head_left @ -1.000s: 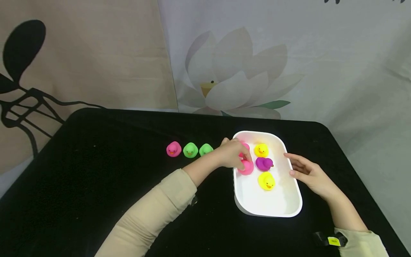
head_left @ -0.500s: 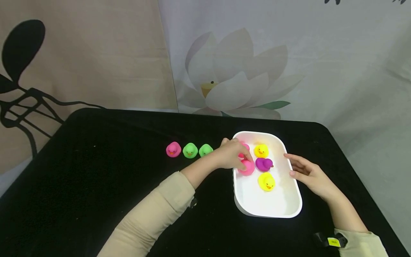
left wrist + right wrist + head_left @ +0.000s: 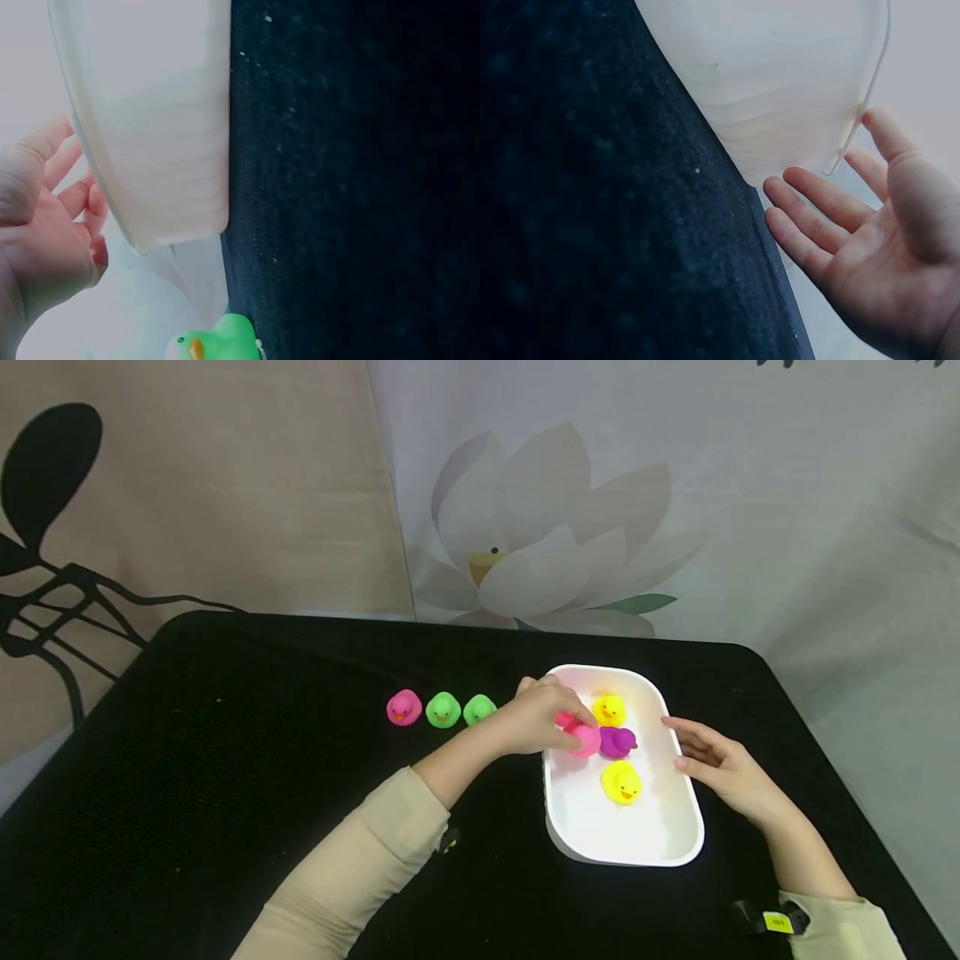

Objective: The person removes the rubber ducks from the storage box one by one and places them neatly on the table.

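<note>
- The work looks partway along: some ducks line up on the counter (image 3: 225, 793), others are in the tray (image 3: 637, 835).
- On the counter, left of the tray, is a row: the end pink duck (image 3: 404, 707), the first green duck (image 3: 443, 710) and the second green duck (image 3: 479, 708), set near one another, the last just beside the left forearm.
- Inside the tray: the far yellow duck (image 3: 610, 711), the purple duck (image 3: 618, 743), the near yellow duck (image 3: 621, 782), and the half-hidden pink duck (image 3: 564, 719) under the fingers.
- The left hand (image 3: 542, 717) reaches over the tray's left rim and pinches the gripped pink duck (image 3: 585, 741) inside it, just beside the purple one; whether it is lifted or resting on the bottom I cannot tell. Letting go of it is a step not yet done.
- The right hand (image 3: 716, 764) grasps nothing: its fingers are loosely extended, at the right rim.
- Only the head view shows the tray's contents; both wrist views meet its outer walls, which hide the gripped duck.
- The left wrist view adds a green duck's beak and eye in profile, low on the cloth.
- The right wrist view bares the palm, with fingertips beside the tray's lower corner, a detail lost from above.
</note>
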Demonstrator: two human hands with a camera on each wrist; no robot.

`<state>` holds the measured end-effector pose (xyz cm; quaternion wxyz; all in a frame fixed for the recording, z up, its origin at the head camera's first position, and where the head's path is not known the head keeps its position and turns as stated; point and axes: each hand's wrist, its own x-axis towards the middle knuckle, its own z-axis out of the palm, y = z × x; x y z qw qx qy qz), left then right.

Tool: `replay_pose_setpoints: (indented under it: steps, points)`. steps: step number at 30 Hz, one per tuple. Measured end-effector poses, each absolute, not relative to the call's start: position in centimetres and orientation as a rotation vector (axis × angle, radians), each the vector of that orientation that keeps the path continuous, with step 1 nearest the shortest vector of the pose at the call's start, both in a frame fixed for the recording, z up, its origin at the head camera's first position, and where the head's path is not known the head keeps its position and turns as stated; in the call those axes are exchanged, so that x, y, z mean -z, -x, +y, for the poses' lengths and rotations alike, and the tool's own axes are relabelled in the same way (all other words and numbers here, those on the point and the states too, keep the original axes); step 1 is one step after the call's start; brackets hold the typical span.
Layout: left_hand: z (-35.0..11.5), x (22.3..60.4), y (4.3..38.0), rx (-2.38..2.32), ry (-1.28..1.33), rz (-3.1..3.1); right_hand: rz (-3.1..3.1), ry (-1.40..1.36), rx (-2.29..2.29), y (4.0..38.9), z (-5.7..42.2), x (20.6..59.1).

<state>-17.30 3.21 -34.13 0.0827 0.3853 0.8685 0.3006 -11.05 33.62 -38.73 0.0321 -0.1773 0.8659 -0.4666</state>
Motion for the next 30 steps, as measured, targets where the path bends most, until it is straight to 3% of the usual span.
replay_pose_setpoints:
  steps: [30]
  points:
    - [-1.0, 30.7, 14.8, -1.194, -1.261, 2.728, 2.668, 0.542, 1.432, 11.0, 33.7, 38.7]
